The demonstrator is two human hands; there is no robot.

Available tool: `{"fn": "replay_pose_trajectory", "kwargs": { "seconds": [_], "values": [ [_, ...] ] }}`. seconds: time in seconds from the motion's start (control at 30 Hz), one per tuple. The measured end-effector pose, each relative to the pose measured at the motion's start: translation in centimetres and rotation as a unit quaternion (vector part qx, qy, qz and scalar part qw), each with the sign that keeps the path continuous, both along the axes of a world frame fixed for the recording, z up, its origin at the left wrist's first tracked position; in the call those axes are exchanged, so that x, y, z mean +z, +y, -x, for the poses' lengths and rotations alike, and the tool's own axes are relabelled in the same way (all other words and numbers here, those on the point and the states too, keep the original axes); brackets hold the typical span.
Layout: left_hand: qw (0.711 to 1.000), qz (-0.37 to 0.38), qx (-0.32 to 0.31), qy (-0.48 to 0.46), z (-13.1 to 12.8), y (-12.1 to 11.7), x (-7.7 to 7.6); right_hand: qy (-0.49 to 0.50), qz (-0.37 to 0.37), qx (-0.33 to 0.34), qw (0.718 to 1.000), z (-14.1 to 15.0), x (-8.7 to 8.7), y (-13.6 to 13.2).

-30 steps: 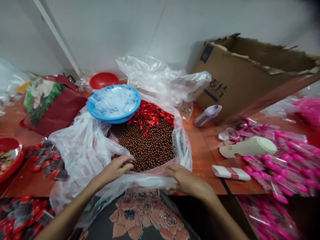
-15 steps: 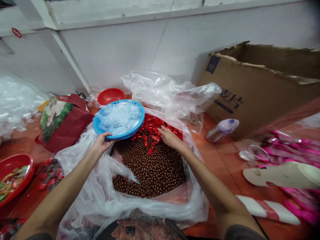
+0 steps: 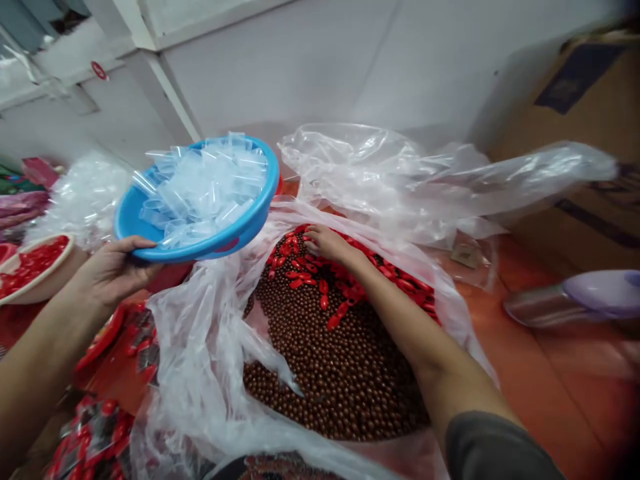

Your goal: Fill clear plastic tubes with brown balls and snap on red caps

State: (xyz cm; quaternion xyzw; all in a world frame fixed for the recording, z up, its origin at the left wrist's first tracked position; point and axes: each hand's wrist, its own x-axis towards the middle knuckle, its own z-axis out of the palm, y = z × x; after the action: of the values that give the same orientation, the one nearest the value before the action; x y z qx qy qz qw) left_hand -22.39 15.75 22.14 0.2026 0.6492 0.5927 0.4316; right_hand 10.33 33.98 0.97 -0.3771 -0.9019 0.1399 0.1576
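Blue plastic, the basin [image 3: 250, 223] heaped with clear plastic cups [image 3: 210, 183] is tilted up at its near left rim by the left hand [image 3: 113, 270], whose fingers are closed on that rim. Right of the basin and lower, the right hand [image 3: 327, 243] reaches among red plastic pieces [image 3: 303, 277] lying over brown balls [image 3: 340, 360], its fingers curled, though whether they grip a piece I cannot tell. A white plastic bag [image 3: 200, 373] surrounds the balls, and a purple-lidded bottle [image 3: 575, 297] lies well to the basin's right on the red counter [image 3: 540, 380].

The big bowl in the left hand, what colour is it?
The bowl is bright blue, best seen in the head view.
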Motion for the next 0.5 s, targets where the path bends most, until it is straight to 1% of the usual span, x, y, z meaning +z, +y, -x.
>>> {"fn": "replay_pose_trajectory", "kwargs": {
  "seconds": [0.03, 0.1, 0.2, 0.27, 0.37, 0.43, 0.5],
  "values": [
    [1.0, 0.008, 0.011, 0.008, 0.5, -0.4, 0.3, -0.008, 0.006, 0.005, 1.0, 1.3, 0.1, 0.9],
    [0.999, 0.016, 0.027, 0.013, 1.4, -1.2, 0.5, -0.02, 0.019, 0.001, 1.0, 3.6, -0.2, 2.5],
    [0.999, 0.014, 0.03, 0.003, 2.3, -2.5, 0.1, -0.042, 0.041, -0.008, 0.998, 6.6, -1.2, 3.2],
    [0.999, 0.021, 0.038, -0.007, 2.7, -3.1, -0.4, -0.063, 0.055, -0.003, 0.997, 8.2, -1.8, 2.5],
    [0.998, 0.032, 0.055, -0.013, 3.2, -3.8, -1.0, -0.112, 0.05, 0.038, 0.992, 9.4, -2.0, 0.2],
    [0.997, 0.042, 0.055, -0.026, 3.5, -4.1, -1.4, -0.141, 0.046, 0.066, 0.987, 9.0, -1.6, -1.5],
    [0.997, 0.041, 0.042, -0.04, 3.8, -4.5, -1.6, -0.169, 0.054, 0.083, 0.981, 7.5, -0.9, -3.1]
  ]
}}
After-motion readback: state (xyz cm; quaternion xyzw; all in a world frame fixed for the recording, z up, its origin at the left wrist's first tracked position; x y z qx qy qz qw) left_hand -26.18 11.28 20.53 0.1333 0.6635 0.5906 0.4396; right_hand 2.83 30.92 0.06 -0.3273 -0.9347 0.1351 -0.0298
